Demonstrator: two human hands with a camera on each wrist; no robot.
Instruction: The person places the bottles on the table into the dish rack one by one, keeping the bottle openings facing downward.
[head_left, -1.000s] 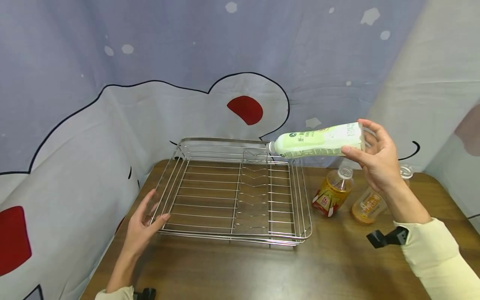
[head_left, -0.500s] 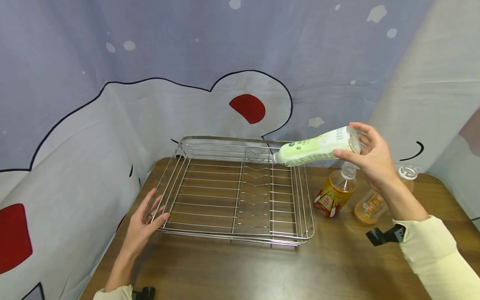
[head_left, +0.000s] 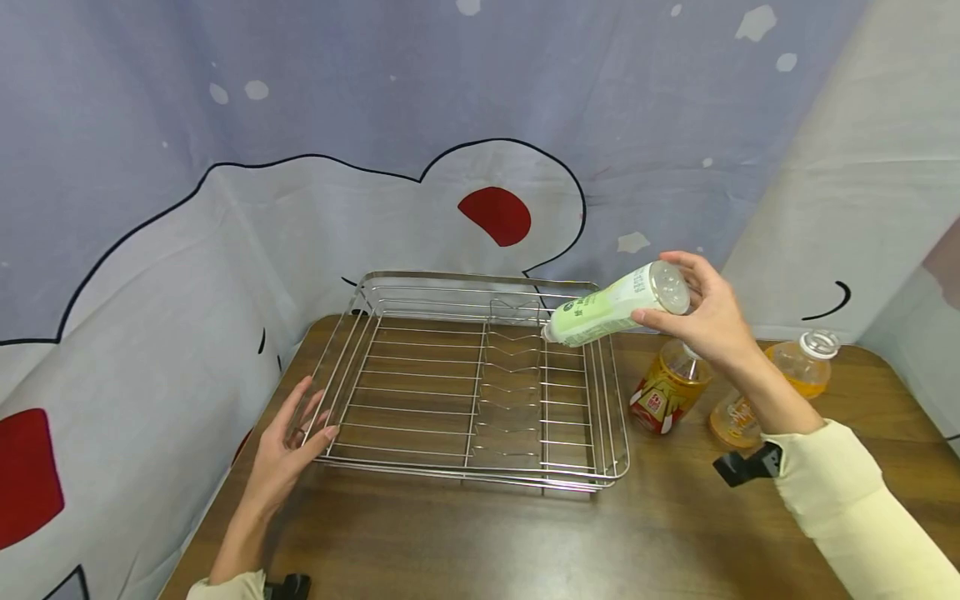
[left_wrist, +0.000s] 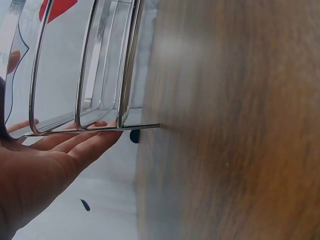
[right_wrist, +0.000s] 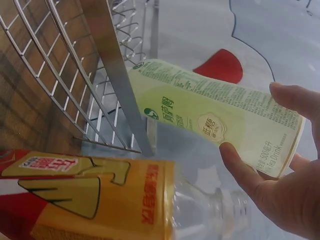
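My right hand (head_left: pixel 708 312) grips a green-and-white labelled drink bottle (head_left: pixel 611 308) near its base, thumb on one side and fingers on the other. The bottle tilts, its neck pointing down and left over the right rear of a wire dish rack (head_left: pixel 480 479). At the rack's left front corner is my left hand (head_left: pixel 277 454), its thumb over the rim. In the left wrist view the fingers (left_wrist: pixel 95 147) lie along the outer wires. In the right wrist view the bottle (right_wrist: pixel 215 120) overlaps the rack's flat top rim (right_wrist: pixel 117 75).
Right of the rack stands a bottle with a red-and-yellow label (head_left: pixel 667 392). Beside it, partly behind my right forearm, is another bottle (head_left: pixel 806 367) with orange drink. A patterned cloth (head_left: pixel 360 225) hangs behind the wooden table (head_left: pixel 420 542).
My right hand has moved left and slightly down with the bottle, tilting its neck lower into the rack's right rear. My left hand stays at the rack's corner.
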